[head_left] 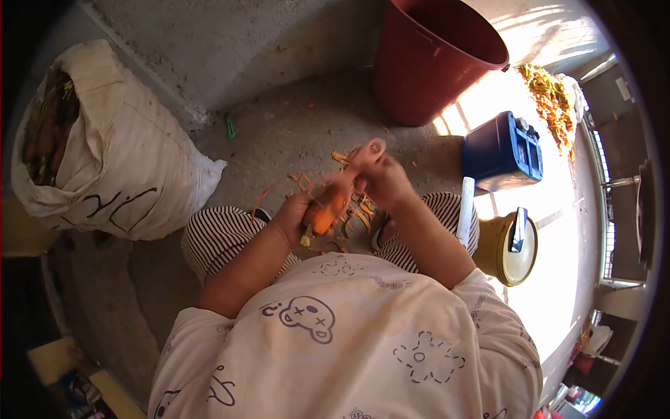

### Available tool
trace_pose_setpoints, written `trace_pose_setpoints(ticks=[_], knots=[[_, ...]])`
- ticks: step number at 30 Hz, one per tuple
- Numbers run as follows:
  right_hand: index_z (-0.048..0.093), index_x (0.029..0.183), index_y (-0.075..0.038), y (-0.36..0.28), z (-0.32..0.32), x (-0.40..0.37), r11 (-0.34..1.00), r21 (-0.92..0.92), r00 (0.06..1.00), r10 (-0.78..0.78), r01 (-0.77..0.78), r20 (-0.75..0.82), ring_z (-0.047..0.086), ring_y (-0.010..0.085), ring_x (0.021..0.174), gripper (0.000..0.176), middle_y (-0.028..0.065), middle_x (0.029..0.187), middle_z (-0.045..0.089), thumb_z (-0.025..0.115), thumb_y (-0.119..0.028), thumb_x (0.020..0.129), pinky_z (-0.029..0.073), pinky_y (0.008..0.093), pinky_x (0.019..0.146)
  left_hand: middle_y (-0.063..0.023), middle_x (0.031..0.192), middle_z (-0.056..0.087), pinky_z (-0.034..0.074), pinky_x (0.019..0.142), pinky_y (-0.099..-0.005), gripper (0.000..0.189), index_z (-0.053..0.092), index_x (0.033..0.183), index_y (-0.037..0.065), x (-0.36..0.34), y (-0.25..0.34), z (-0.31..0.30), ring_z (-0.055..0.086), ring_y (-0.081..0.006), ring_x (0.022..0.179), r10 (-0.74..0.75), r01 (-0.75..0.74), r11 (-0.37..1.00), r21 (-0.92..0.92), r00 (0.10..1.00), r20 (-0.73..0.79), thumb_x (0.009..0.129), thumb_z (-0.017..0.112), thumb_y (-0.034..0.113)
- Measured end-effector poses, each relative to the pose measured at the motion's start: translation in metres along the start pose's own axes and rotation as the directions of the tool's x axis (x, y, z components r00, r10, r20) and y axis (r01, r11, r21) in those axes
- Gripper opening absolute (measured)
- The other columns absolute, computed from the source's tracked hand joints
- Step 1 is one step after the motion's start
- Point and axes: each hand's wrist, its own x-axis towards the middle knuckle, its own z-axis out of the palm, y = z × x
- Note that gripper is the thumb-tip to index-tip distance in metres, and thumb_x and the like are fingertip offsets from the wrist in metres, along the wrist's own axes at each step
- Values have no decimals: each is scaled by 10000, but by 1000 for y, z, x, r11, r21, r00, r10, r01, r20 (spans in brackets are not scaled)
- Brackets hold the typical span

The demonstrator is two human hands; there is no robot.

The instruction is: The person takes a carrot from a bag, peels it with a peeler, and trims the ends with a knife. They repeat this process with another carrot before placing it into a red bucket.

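Note:
My left hand (295, 218) is closed around an orange carrot (324, 221), whose pale green stem end points toward me. Part of the carrot is hidden by my fingers and by motion blur. Above it, my right hand (388, 183) grips a pink peeler (368, 152) by its handle, with a hole at the handle's end. The peeler's head is smeared by motion near the carrot. Below both hands, thin orange peelings (361, 213) lie scattered on the floor between my striped trouser legs.
To the left stands a white sack (139, 150) of unpeeled carrots (52, 133). A green object (229, 127) lies on the floor. A dark red bucket (419, 70), blue jerrycan (492, 153) and yellow tub (499, 248) stand to the right. Orange scraps (548, 101) are heaped beyond.

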Motion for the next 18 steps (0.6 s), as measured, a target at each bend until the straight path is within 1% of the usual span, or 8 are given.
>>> trace_pose_setpoints(ticks=[2, 4, 7, 8, 11, 12, 15, 18], knots=[[496, 888, 8, -3, -56, 23, 980, -167, 941, -154, 107, -300, 519, 118, 529, 167, 66, 736, 553, 561, -84, 765, 419, 216, 474, -133, 834, 557, 493, 512, -309, 372, 459, 1049, 12, -2, -3, -3, 574, -208, 655, -26, 25, 1000, -13, 1000, -16, 838, 422, 315], [510, 876, -21, -9, -94, 28, 993, -47, 859, -118, 109, -498, 480, 83, 515, 108, 43, 707, 535, 535, -93, 799, 391, 198, 455, -153, 851, 537, 501, 501, -304, 396, 425, 1092, 4, -6, -4, -4, 570, -225, 660, 5, -4, 1000, 19, 999, -34, 843, 402, 310], [515, 873, -17, -21, -49, 8, 979, 132, 956, -117, 156, -268, 486, 84, 515, 104, 46, 702, 536, 527, -91, 801, 389, 191, 445, -164, 857, 534, 515, 510, -324, 398, 420, 1094, -2, -4, 0, -8, 580, -238, 671, -39, 42, 998, -54, 998, 48, 847, 394, 309], [491, 897, 13, -21, -30, 3, 968, 200, 975, -113, 151, -190, 516, 121, 541, 135, 73, 770, 542, 534, -48, 784, 420, 214, 477, -167, 857, 533, 515, 513, -326, 401, 417, 1097, -4, -3, -1, -7, 581, -238, 673, -51, 56, 996, -69, 996, 74, 848, 391, 309], [498, 877, 15, -6, -24, 2, 974, 227, 993, -24, -3, 116, 519, 121, 557, 127, 71, 775, 541, 543, -58, 783, 414, 212, 477, -175, 859, 531, 515, 515, -330, 411, 408, 1108, -9, 1, 0, -9, 582, -240, 673, -65, 77, 993, -87, 988, 141, 853, 381, 311], [505, 866, 10, -6, -33, 6, 971, 240, 998, -25, 9, 63, 516, 119, 552, 117, 63, 748, 540, 544, -67, 788, 410, 209, 470, -177, 861, 531, 515, 512, -330, 413, 404, 1112, -11, 3, -1, -12, 581, -240, 671, -65, 79, 994, -81, 985, 158, 854, 377, 311], [513, 869, -14, -3, -94, 31, 992, -70, 910, -120, 101, -397, 498, 102, 509, 118, 49, 677, 531, 555, -80, 781, 388, 179, 440, -180, 864, 532, 515, 501, -329, 417, 404, 1111, -14, -2, -2, -11, 582, -234, 670, -59, 64, 998, -27, 986, 154, 854, 373, 313], [515, 869, 4, -16, -81, 19, 969, 142, 945, -153, 200, -289, 503, 119, 507, 133, 63, 693, 542, 565, -76, 775, 410, 213, 451, -179, 857, 538, 514, 490, -325, 411, 425, 1091, -15, -5, -3, -13, 584, -228, 663, -36, 43, 997, -62, 993, 114, 849, 379, 314]])
